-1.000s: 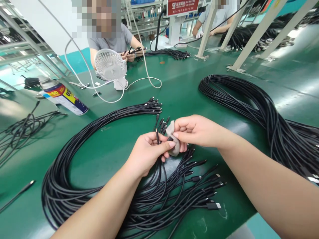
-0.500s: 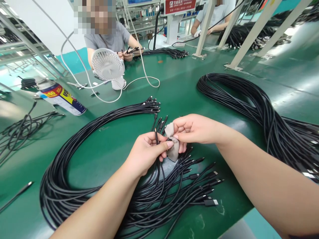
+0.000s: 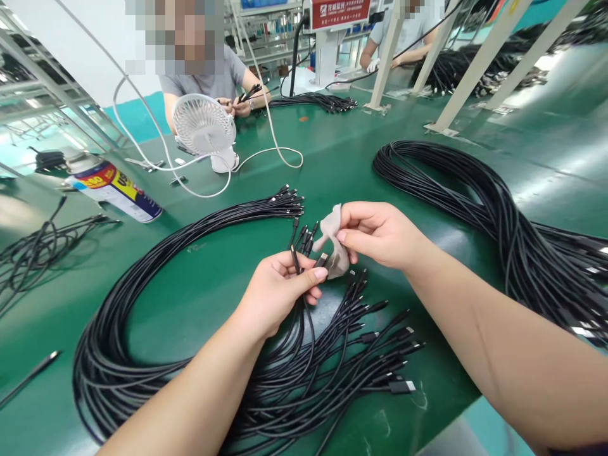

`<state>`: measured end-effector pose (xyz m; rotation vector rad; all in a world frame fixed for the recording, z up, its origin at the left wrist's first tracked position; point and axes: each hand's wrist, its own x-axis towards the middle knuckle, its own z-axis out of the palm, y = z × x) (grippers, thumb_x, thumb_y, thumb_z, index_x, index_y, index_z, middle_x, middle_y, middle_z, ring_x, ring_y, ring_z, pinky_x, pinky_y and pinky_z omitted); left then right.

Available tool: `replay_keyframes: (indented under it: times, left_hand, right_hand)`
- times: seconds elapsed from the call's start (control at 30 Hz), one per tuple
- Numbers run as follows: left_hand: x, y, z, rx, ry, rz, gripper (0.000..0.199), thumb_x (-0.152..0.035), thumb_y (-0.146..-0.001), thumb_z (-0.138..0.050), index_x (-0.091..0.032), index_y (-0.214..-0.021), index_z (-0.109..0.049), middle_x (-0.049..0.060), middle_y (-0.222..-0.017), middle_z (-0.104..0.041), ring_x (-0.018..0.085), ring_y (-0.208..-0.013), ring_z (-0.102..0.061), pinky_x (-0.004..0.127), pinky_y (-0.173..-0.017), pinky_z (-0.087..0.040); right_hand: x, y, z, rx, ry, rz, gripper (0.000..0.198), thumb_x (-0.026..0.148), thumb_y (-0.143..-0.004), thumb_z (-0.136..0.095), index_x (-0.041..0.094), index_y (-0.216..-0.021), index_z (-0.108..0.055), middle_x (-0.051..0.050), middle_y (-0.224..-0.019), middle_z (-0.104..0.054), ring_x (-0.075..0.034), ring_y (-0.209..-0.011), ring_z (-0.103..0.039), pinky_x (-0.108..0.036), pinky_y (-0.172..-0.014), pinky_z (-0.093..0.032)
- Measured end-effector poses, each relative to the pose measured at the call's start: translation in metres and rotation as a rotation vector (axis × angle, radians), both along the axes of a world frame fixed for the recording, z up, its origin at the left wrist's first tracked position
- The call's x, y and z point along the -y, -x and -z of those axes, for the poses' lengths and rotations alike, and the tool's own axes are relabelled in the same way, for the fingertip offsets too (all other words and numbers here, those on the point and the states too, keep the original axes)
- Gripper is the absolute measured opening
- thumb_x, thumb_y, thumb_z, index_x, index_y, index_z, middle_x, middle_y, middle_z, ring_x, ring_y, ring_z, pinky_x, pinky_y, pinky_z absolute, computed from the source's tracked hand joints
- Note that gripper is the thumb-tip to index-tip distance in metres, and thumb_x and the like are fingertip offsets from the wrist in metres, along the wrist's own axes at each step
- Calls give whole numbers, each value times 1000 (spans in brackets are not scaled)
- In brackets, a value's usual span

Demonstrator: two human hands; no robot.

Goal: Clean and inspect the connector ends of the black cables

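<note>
My left hand (image 3: 285, 285) is closed on black cables, and a cable connector (image 3: 322, 260) with a bare metal end sticks out past its thumb. Just right of it, my right hand (image 3: 375, 234) pinches a crumpled grey cloth (image 3: 331, 231) between thumb and fingers. The cloth hangs close to the connector; whether they touch I cannot tell. Beneath both hands lies a big curved bundle of black cables (image 3: 109, 316), its plug ends fanned out to the right. Part of that bundle is hidden by my left forearm.
A second cable bundle (image 3: 494, 209) lies looped at the right. Left of centre stand a white fan (image 3: 204, 126) and a tilted spray can (image 3: 116, 190). Loose cables (image 3: 38, 253) lie at the far left. Across the green table (image 3: 332, 164), a person (image 3: 209, 82) handles cables.
My right hand has moved up and to the right with the cloth, away from the connector, which now shows uncovered. My left hand has stayed nearly in place.
</note>
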<state>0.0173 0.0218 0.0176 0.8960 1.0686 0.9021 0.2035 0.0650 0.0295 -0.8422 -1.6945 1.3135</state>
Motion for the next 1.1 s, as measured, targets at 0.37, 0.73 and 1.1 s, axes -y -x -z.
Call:
replay_keyframes:
  times: [0.37,0.73,1.1]
  left_hand:
    - [0,-1,-2,-19,-25,-5,33,-29,-60,-85,-14,-68,-57,-1,-50,-62,8,-43,-55,19,-44,-48]
    - [-1,0,3,-70,-42,-19,32,-28,-61,-85,-14,-72,-59,-3,-51,-61,9,-43,-56,20,-43,-49]
    - [3,-2,-8,-13,-78,97,33,-33,-61,-85,-14,-73,-61,-2,-59,-63,10,-52,-61,21,-50,-51]
  right_hand:
    - [9,14,2,338,-75,-88,22,27,-92,-48,19,-71,-49,3,-56,-58,-10,-49,-56,-21,-49,-42]
    - [0,8,8,609,-587,221,17,22,-90,-43,20,-74,-48,-1,-66,-55,-14,-60,-48,-26,-59,-34]
    - [-6,7,7,176,12,56,21,32,-93,-51,19,-77,-54,4,-58,-56,-9,-50,-53,-21,-50,-42]
